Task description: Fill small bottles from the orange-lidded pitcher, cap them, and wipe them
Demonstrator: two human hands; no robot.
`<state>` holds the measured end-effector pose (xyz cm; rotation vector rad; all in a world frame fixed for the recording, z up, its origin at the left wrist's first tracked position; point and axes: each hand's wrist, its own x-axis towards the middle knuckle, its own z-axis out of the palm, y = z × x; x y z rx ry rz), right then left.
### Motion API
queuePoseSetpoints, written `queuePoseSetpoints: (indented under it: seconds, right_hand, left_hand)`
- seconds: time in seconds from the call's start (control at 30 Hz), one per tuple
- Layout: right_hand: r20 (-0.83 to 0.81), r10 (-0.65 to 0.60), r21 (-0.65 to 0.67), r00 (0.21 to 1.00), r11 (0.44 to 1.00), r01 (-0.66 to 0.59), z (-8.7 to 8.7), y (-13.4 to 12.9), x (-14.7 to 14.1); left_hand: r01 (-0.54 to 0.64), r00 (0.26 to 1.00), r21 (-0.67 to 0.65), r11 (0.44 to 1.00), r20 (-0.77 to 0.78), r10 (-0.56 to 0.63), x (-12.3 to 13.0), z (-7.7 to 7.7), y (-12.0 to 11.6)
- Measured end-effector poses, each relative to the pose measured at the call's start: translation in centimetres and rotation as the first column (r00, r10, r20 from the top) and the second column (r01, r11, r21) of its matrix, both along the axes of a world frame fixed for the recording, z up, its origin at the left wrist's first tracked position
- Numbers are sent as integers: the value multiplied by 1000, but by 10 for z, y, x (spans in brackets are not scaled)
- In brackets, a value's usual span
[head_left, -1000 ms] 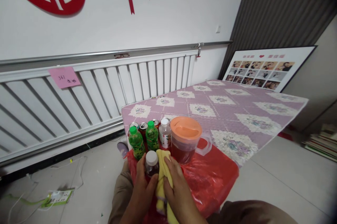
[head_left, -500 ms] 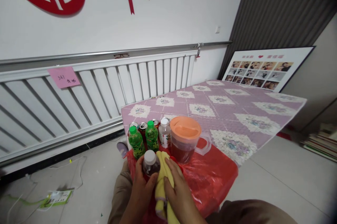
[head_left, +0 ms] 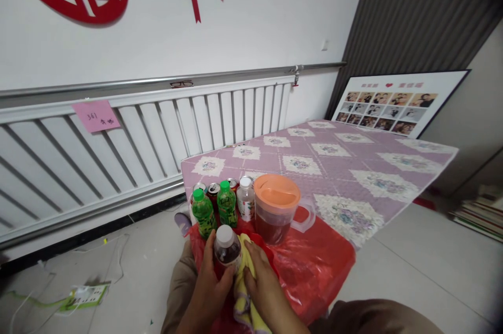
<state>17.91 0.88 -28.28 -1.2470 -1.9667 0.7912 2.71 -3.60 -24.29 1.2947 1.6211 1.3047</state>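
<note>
My left hand (head_left: pixel 208 287) is wrapped round a dark drink bottle (head_left: pixel 227 251) with a white cap, held upright. A yellow cloth (head_left: pixel 245 271) with a purplish edge is gripped in my right hand (head_left: pixel 262 279), pressed against the bottle's right side. Just beyond stand two green-capped drink bottles (head_left: pixel 227 206) and a clear bottle (head_left: pixel 246 200) with a white cap. Several cans (head_left: pixel 213 190) are partly hidden behind them. To the right is a clear pitcher (head_left: pixel 275 219) of dark liquid with an orange lid.
Red plastic (head_left: pixel 314 260) lies under the bottles and pitcher. Behind it stretches a table with a purple floral cloth (head_left: pixel 301 164). A white radiator (head_left: pixel 157 135) runs along the wall, and a power strip (head_left: pixel 84 296) with cables lies on the floor.
The yellow cloth has slid down and bunched differently in my right hand, leaving more of the dark bottle and its label visible. The bottle has shifted very slightly.
</note>
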Motion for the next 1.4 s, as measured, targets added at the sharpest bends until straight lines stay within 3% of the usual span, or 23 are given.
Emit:
queuePoseSetpoints:
  seconds: [0.2, 0.4, 0.67, 0.73, 0.9, 1.03, 1.17, 1.4]
  right_hand:
    - [-134, -52, 59, 990, 996, 60, 7, -5, -3]
    - [-167, -45, 147, 985, 987, 70, 26, -9, -3]
    - [-19, -15, 26, 1000, 1000, 15, 0, 2, -2]
    - [-13, -6, -14, 1000, 1000, 6, -3, 3, -1]
    - [-26, -1, -45, 1000, 999, 0, -2, 5, 0]
    - [-48, 3, -25, 999, 1000, -4, 0, 6, 0]
    - [-66, -19, 32, 998, 999, 21, 12, 1, 2]
    - [-118, -24, 220, 993, 974, 50, 44, -17, 3]
  left_hand:
    - [17, 995, 10, 1000, 101, -18, -6, -2, 0]
    - [-103, 991, 6, 995, 82, 102, 3, -5, 2]
    - [-164, 986, 49, 985, 49, 162, 4, -22, 3]
    - [-129, 992, 49, 990, 16, 129, 0, -20, 2]
    - [94, 996, 15, 995, 6, -94, -18, -6, 4]
    - [129, 992, -41, 991, 12, -128, -29, 1, 8]
    - [107, 993, -5, 994, -45, -107, -25, 3, 9]
    - [10, 1000, 45, 999, 14, -11, -4, -3, 9]
